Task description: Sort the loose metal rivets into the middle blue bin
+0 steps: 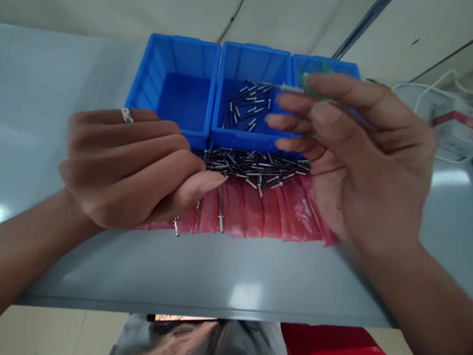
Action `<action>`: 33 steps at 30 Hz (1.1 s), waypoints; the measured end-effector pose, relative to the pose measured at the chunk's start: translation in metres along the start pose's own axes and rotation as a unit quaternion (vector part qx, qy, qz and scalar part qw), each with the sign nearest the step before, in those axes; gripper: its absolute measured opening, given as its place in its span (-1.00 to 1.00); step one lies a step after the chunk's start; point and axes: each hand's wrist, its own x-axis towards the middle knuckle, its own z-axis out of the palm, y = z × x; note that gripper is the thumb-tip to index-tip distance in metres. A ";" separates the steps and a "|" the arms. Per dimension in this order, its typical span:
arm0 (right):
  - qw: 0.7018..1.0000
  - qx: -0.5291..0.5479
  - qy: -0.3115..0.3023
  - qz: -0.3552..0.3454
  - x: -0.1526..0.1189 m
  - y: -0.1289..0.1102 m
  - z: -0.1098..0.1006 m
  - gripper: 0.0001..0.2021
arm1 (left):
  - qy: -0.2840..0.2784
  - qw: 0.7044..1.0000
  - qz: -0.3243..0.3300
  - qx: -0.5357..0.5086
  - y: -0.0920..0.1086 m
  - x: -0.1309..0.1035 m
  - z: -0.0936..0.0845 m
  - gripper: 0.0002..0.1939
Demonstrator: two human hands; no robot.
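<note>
The left hand (135, 169) rests curled over the near-left end of a heap of rivets (255, 165) lying on a red plastic bag (266, 215) spread on the grey desk (31, 137); its grip is clenched loosely, thumb pressed forward, though whether rivets sit inside the palm cannot be told. The right hand (362, 157) is raised above the heap with fingers extended, its grip pinching a thin green-handled tool (315, 89) whose metal tip points toward the middle blue bin (249, 96), where some rivets already lie. The left blue bin (174, 88) looks bare, and the right blue bin (326, 68) is mostly hidden behind the fingers. To do this well, I judge the left hand should feed out one rivet at a time while keeping the pile from rolling off the bag. The tool's far end is blurred, and two stray rivets (220, 215) lie near the bag's front edge.
</note>
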 end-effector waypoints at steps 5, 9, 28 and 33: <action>0.976 -0.163 -0.111 -0.098 -0.002 -0.013 -0.006 -0.78 | 0.007 0.998 0.047 0.029 0.009 0.006 -0.002 -0.61; 0.782 -0.478 -0.256 -0.308 -0.006 -0.012 -0.014 -0.87 | 0.004 0.983 0.171 0.066 0.013 0.016 -0.006 -0.77; 0.695 -0.533 -0.356 -0.326 -0.008 -0.003 -0.013 -0.71 | 0.007 0.978 0.190 0.080 0.013 0.022 -0.006 -0.74; 0.700 -0.535 -0.310 -0.357 -0.008 0.001 -0.011 -0.74 | -0.003 0.976 0.209 0.061 0.011 0.025 -0.005 -0.72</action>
